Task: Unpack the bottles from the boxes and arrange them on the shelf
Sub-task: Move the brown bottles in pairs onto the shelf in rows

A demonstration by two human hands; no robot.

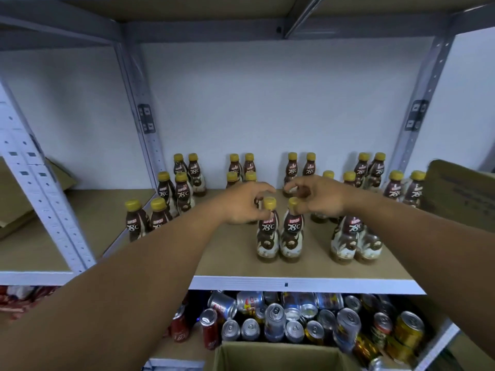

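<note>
On shelf [227, 253] front: left grip [245, 204], right grip [317, 196] curled over two bottles' [267, 234] caps; whether clamped, cannot tell.

Access from the front edge of the shelf [294, 266] is open: a strip of bare board runs along that edge ahead of all bottles. The widest bare area lies toward the front-left corner, between the left front pair [146, 220] and the middle front pair [278, 234]. A narrower lane separates the middle front pair from the right front pair [353, 236]. Further pairs of bottles stand behind, back to the rear edge. A cardboard box [460, 194] blocks the right edge. The front-left post [45, 199] bounds the left corner. The upper shelf [241, 33] sits well above the caps.
</note>
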